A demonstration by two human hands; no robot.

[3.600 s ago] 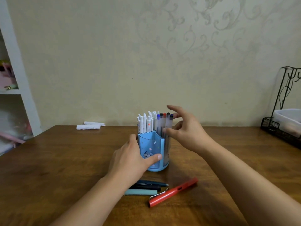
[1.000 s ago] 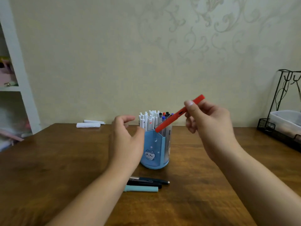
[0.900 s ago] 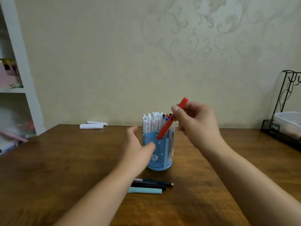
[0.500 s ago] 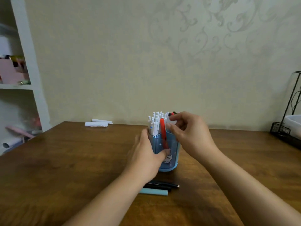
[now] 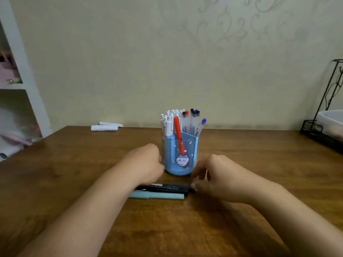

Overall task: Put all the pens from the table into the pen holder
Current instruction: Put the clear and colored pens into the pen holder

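pen holder (image 5: 181,154): translucent blue plastic, faceted
red pen (image 5: 178,133): smooth, tilted inside
left hand (image 5: 146,164): curled against holder; grasp unclear
right hand (image 5: 216,178): fingers loosely curled, holding nothing, by black pen (image 5: 163,188)
surface (image 5: 259,160): grained wood

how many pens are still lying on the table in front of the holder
3, side by side just in front of the pen holder: a dark blue pen farthest back, a black pen in the middle, a light blue pen nearest. The left hand may hide more.
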